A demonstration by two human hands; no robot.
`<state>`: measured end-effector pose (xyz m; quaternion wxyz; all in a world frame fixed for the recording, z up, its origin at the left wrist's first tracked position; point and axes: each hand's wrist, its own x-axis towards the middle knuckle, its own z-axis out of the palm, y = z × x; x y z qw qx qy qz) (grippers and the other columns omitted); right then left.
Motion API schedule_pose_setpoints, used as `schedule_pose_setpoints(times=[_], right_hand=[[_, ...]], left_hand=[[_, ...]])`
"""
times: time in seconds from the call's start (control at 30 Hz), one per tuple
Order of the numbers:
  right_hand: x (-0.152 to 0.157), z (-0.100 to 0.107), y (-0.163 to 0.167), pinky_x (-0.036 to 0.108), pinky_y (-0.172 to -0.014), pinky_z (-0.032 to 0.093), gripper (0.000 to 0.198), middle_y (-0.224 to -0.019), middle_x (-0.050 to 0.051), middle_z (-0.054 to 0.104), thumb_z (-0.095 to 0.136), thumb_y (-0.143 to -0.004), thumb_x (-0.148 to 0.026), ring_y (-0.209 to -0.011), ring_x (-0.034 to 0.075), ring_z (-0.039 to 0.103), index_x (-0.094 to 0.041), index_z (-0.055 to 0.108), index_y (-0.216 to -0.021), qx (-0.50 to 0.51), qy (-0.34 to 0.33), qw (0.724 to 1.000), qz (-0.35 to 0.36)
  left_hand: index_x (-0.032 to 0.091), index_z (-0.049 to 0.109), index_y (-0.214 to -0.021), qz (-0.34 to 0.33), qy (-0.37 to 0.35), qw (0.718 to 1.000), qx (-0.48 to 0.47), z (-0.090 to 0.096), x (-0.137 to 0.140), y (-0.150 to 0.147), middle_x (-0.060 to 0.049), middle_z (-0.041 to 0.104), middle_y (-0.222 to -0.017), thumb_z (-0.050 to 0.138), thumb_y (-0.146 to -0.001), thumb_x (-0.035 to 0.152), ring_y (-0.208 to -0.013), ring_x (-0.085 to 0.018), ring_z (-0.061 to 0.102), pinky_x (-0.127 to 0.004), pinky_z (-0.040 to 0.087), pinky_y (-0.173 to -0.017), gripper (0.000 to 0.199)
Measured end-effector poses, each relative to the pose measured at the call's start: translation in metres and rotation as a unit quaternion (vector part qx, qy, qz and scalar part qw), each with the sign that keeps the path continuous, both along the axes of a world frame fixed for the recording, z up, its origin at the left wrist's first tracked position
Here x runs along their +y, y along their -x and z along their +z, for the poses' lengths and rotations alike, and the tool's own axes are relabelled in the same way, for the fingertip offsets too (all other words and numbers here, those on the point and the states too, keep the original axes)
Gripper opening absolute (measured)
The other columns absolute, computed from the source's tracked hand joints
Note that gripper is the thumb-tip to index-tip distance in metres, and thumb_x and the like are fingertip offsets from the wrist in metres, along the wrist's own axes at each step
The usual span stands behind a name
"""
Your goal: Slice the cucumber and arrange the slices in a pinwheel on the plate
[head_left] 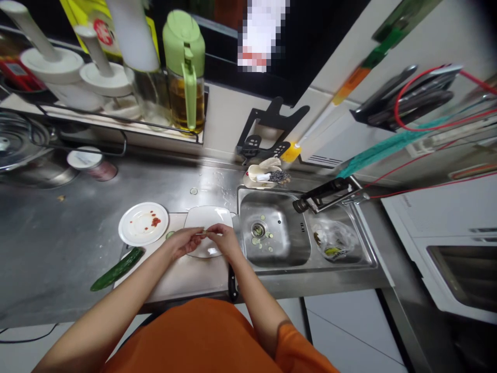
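Note:
My left hand (187,241) and my right hand (223,239) meet above a white square plate (209,215). Both are closed, fingertips pinched together around something small and thin, too small to name. Under the plate lies a light cutting board (186,282). A whole green cucumber (118,269) rests partly on the board's left edge, near my left forearm. Beside my right wrist, a knife with a black handle (232,284) lies along the board's right side. A cucumber slice (170,234) peeks out to the left of my left hand.
Left of the board stands a round white plate (134,228) with red bits. Cucumber slices (255,241) lie in the steel sink (287,248), and a plastic bag (341,235) sits in the second basin. An oil bottle (185,72) and jars line the rack behind.

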<state>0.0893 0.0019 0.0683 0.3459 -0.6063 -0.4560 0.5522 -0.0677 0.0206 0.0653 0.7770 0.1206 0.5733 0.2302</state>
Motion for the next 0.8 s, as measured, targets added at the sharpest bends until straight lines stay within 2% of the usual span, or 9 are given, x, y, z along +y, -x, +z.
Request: schedule_pose_setpoints(times=[0.1, 0.23, 0.37, 0.5, 0.67, 0.8], right_hand=[[0.0, -0.003, -0.003, 0.027, -0.073, 0.046, 0.013, -0.072, 0.001, 0.067, 0.065, -0.068, -0.031, -0.071, 0.015, 0.059, -0.018, 0.067, -0.07, -0.017, -0.011, 1.0, 0.004], [0.0, -0.008, -0.006, 0.027, -0.075, 0.046, 0.011, -0.073, 0.001, 0.067, 0.063, -0.068, -0.028, -0.072, 0.015, 0.059, -0.018, 0.068, -0.071, -0.059, -0.014, 0.998, 0.013], [0.002, -0.016, -0.006, 0.025, -0.071, 0.046, 0.013, -0.071, 0.0, 0.066, 0.064, -0.068, -0.031, -0.069, 0.014, 0.058, -0.019, 0.068, -0.071, -0.068, -0.004, 0.998, 0.018], [0.005, -0.026, -0.007, 0.024, -0.066, 0.046, 0.015, -0.068, -0.001, 0.065, 0.064, -0.07, -0.033, -0.065, 0.014, 0.057, -0.019, 0.069, -0.07, -0.074, 0.01, 0.997, 0.019], [0.011, -0.036, -0.008, 0.022, -0.061, 0.043, 0.016, -0.065, -0.002, 0.064, 0.061, -0.072, -0.032, -0.064, 0.013, 0.056, -0.019, 0.069, -0.068, -0.106, 0.031, 0.993, 0.031], [0.02, -0.04, -0.008, 0.02, -0.059, 0.041, 0.017, -0.064, -0.002, 0.064, 0.058, -0.075, -0.029, -0.063, 0.012, 0.057, -0.018, 0.069, -0.068, -0.169, 0.043, 0.983, 0.063]], left_hand=[[0.011, 0.062, -0.076, 0.016, 0.014, 1.0, -0.016, -0.004, 0.005, 0.0, -0.003, 0.065, -0.066, 0.074, -0.068, 0.016, -0.045, -0.004, 0.053, -0.012, 0.036, -0.037, 0.015], [0.011, 0.066, -0.083, 0.019, -0.004, 1.0, -0.013, -0.007, 0.008, 0.0, 0.0, 0.064, -0.063, 0.076, -0.063, 0.01, -0.046, -0.003, 0.053, -0.011, 0.039, -0.041, 0.022], [0.011, 0.069, -0.085, -0.001, -0.028, 1.0, 0.007, -0.012, 0.011, 0.0, 0.0, 0.063, -0.061, 0.081, -0.057, 0.015, -0.049, -0.005, 0.054, -0.014, 0.039, -0.044, 0.031], [0.011, 0.068, -0.077, -0.017, -0.055, 0.997, 0.042, -0.017, 0.016, 0.0, -0.001, 0.063, -0.061, 0.085, -0.048, 0.023, -0.052, -0.007, 0.054, -0.017, 0.038, -0.046, 0.036], [0.013, 0.067, -0.075, -0.073, -0.133, 0.981, 0.12, -0.022, 0.024, -0.002, 0.001, 0.062, -0.058, 0.082, -0.048, 0.035, -0.05, -0.008, 0.052, -0.02, 0.036, -0.049, 0.038], [0.015, 0.069, -0.077, -0.114, -0.22, 0.947, 0.206, -0.025, 0.032, -0.005, 0.0, 0.067, -0.065, 0.075, -0.056, 0.035, -0.056, -0.011, 0.054, -0.023, 0.041, -0.055, 0.03]])
